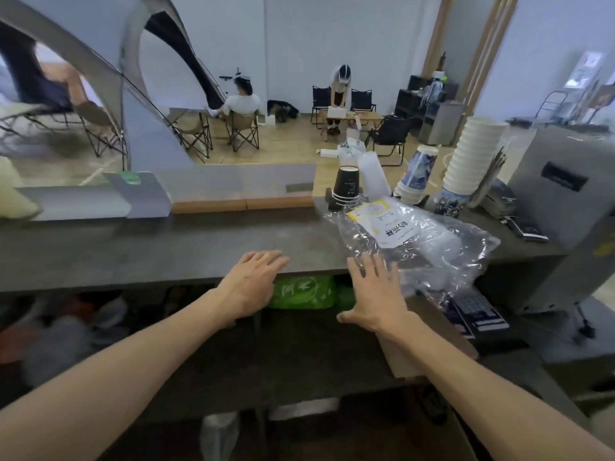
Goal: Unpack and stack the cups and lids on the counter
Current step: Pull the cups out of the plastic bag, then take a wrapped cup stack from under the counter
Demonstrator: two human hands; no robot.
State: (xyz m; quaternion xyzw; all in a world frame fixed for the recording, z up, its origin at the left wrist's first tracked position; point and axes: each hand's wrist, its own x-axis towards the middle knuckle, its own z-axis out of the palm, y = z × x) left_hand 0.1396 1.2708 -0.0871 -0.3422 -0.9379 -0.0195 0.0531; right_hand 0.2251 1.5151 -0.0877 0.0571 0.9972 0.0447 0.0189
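Observation:
A clear crumpled plastic bag point(429, 247) with a white and yellow label lies on the grey counter point(166, 247) at the right, hanging over the front edge. My right hand point(376, 291) is spread flat, its fingertips touching the bag's near left corner. My left hand point(251, 281) rests palm down on the counter's front edge, holding nothing. Behind the bag stand a short stack of black cups point(346, 188), a stack of clear cups point(374, 176), a tilted stack of blue printed cups point(417, 176) and a tall stack of white bowls point(472, 158).
A grey machine point(565, 207) fills the counter's right end. Frosted panels and wooden blocks point(243, 202) line the counter's back edge. A green bag point(303, 291) sits on the shelf underneath. Two people, chairs and a low table are in the room beyond.

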